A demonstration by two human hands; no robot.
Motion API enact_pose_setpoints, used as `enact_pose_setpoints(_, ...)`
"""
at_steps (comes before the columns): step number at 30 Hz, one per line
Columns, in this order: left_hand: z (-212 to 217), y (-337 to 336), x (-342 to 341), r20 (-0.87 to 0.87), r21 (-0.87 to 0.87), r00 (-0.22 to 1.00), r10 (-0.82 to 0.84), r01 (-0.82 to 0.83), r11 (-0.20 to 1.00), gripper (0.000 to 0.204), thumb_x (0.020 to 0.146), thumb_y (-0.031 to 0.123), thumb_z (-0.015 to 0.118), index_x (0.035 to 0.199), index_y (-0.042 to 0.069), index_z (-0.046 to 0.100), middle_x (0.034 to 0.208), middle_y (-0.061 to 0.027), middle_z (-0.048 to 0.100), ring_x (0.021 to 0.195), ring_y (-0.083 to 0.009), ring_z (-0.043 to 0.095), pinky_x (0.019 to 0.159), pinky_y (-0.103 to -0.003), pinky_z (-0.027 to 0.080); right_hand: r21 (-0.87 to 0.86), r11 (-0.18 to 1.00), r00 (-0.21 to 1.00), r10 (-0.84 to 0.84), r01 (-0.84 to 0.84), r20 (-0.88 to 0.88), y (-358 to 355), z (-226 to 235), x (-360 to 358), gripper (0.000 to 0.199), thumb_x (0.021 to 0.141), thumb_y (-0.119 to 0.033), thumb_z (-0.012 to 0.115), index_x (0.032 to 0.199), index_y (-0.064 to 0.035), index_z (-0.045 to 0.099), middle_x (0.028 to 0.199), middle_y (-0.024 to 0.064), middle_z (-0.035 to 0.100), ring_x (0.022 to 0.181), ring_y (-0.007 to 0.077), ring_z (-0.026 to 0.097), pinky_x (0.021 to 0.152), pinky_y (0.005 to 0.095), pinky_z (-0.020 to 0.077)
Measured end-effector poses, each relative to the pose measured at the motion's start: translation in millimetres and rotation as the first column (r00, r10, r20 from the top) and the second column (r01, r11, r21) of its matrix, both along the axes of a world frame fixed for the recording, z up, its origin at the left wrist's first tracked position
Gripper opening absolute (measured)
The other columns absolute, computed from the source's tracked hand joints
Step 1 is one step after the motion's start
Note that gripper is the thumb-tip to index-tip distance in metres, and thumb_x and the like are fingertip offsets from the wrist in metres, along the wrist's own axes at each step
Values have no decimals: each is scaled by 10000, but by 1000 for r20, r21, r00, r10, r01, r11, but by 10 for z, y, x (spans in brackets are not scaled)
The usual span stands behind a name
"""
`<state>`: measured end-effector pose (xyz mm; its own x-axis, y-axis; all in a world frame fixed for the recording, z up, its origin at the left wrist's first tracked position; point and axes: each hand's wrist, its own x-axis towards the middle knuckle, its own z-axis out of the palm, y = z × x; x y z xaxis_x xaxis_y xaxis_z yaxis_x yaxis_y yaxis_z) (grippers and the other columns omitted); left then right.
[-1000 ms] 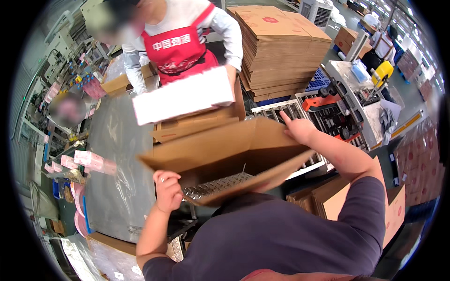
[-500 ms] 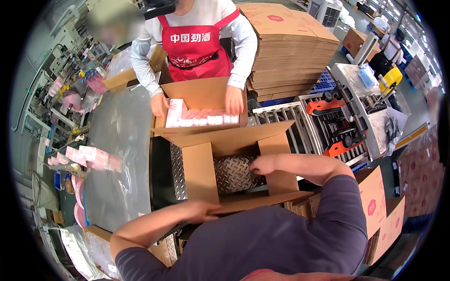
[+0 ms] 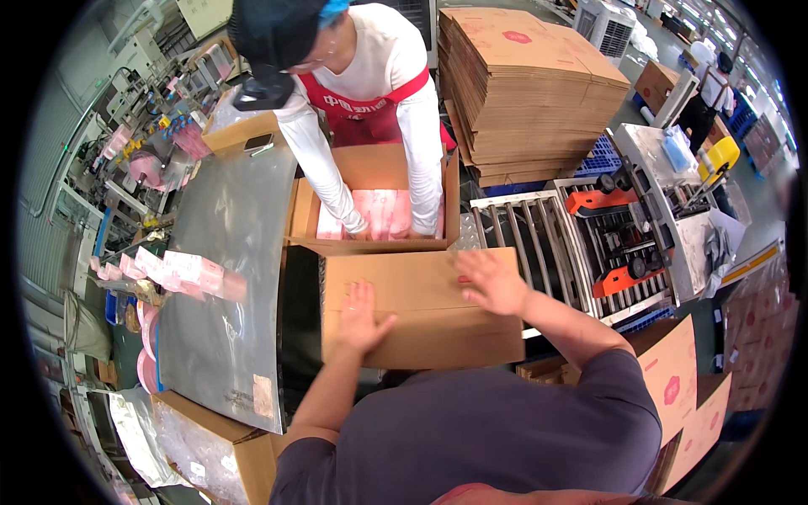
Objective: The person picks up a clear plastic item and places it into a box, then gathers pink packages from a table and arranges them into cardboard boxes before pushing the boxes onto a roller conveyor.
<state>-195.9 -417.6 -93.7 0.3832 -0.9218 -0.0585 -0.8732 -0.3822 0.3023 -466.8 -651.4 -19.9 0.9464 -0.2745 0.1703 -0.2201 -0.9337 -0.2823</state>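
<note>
Directly in front of me is a brown cardboard carton (image 3: 412, 290). Plain panels now cover its top, so its inside is hidden. My left hand (image 3: 360, 320) lies flat on the left part of the carton, fingers stretched out. Toward its far right corner, my right hand (image 3: 492, 282) is spread over the cardboard, slightly blurred. Neither hand grasps anything. Just beyond stands another open carton (image 3: 379, 164) holding pink-and-white small boxes (image 3: 383, 210). A co-worker in a red apron leans over it, both arms reaching in.
At left a grey metal table (image 3: 223, 337) carries a row of pink boxes (image 3: 189, 269). A tall stack of flat cartons (image 3: 530, 101) stands at far right, with a roller conveyor (image 3: 539, 244) below it. Folded cartons (image 3: 669, 379) lean near my right elbow.
The carton before me was open with the metal plate visible through it; now its top is covered. My left hand moved up onto it, my right came out of it. The co-worker bent forward.
</note>
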Motion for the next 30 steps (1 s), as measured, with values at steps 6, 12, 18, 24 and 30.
enact_pose_setpoints(6,19,629,1575,-558,136,633,537,-568,812,771,972,587,395,1547,106,215,1575,-210,259,1471,-365,203,1194,-452,181,574,588,700,-713,570,35,-347,-685,-262,603,939,-409,598,1372,-4,491,1357,206,545,1266,382,495,1082,424,391)
enact_pose_setpoints(12,-830,898,1779,-709,369,385,590,-510,777,822,939,744,188,1567,214,208,1624,-99,175,1494,-342,50,1151,-621,55,821,-488,527,-634,295,-566,589,-1271,-584,675,963,-504,542,1428,-23,451,1377,142,558,1281,251,511,1074,408,397)
enact_pose_setpoints(18,-71,768,1520,-883,230,-448,141,-149,962,1000,870,836,167,1556,110,207,1530,-105,391,1402,-293,368,1133,-487,306,968,184,908,-411,170,-81,1084,1023,116,557,972,-192,553,1467,-16,365,1334,98,571,1191,197,558,1025,345,434)
enact_pose_setpoints(24,-325,873,1573,-938,297,-230,261,-141,944,908,901,782,295,1583,236,48,1650,-102,7,1512,-326,-28,1144,-648,81,782,483,891,6,394,-453,1976,213,1973,723,992,-300,457,1511,61,107,1284,293,546,943,337,649,848,417,527)
enact_pose_setpoints(30,-378,876,1308,-839,-134,544,24,-247,960,709,976,328,568,1542,111,200,1317,-221,571,1218,-358,558,1028,-454,426,808,558,834,344,187,-431,2261,-268,2536,557,1018,-363,455,1465,-46,359,1391,275,491,1249,392,510,1058,445,388)
